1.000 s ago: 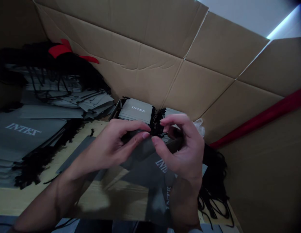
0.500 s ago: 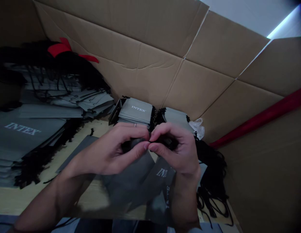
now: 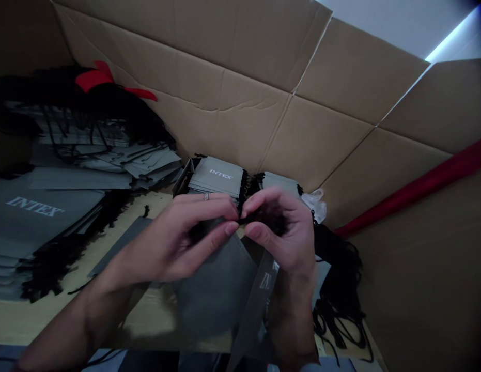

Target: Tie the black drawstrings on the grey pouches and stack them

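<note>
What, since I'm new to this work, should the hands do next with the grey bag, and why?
Probably pull the black cord snug: left hand and right hand both pinch the top edge of the grey bag, where the cord bunches.

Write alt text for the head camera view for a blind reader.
The left hand and right hand pinch the top of a grey bag over a wooden table. Stacks of like bags lie behind, walled by cardboard.

Two bare forearms enter from the bottom edge of the frame, unsleeved. The left hand wears a thin, pale metal ring on one finger, just above centre. The right hand shows short, plain nails.
</note>
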The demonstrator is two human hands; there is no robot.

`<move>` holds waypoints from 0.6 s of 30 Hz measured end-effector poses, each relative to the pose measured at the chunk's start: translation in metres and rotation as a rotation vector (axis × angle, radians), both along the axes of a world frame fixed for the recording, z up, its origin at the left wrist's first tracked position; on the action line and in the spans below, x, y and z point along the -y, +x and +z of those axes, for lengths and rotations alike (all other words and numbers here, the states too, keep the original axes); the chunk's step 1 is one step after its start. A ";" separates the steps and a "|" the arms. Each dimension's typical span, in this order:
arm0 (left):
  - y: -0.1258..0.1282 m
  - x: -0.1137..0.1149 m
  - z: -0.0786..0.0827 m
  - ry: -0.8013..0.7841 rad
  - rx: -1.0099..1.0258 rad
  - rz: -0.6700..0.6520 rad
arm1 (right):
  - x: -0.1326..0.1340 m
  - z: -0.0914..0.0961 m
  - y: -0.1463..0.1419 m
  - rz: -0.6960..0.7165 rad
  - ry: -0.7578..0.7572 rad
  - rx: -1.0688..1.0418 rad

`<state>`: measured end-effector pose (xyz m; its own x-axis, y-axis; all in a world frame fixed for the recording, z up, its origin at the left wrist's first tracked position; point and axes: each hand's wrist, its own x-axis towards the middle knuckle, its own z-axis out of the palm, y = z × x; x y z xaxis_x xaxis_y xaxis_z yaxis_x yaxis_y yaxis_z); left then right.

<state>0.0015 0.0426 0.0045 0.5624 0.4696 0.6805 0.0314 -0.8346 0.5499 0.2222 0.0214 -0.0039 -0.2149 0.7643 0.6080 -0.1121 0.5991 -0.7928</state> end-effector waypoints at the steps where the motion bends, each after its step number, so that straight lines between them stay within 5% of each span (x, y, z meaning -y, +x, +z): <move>1: 0.000 0.000 -0.002 0.082 -0.023 0.078 | 0.001 0.002 0.002 -0.047 0.000 0.039; 8: -0.002 -0.003 -0.017 0.535 -0.112 0.398 | 0.010 0.007 0.001 -0.285 0.061 0.198; 18: -0.006 -0.004 -0.013 0.646 -0.070 0.488 | 0.013 0.014 -0.004 -0.348 0.056 0.131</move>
<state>-0.0044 0.0462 -0.0087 0.4472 0.1993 0.8720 0.4906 -0.8698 -0.0528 0.2185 0.0085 0.0100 -0.0268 0.7718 0.6353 0.2063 0.6261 -0.7519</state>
